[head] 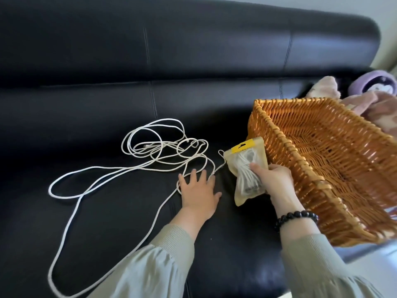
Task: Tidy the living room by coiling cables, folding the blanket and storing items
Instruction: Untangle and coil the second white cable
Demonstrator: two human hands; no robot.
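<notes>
Two long sleeves, pale grey-green, loose puffy fabric: left sleeve (pixel 150 267), right sleeve (pixel 320 267). Each ends in a ribbed knit cuff, same colour. Right wrist wears a bracelet (pixel 296 218) of round glossy black beads. Left hand (pixel 197 190) and right hand (pixel 274 178) bare.

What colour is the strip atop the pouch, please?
The pouch strip is yellow; head view shows it best.
</notes>
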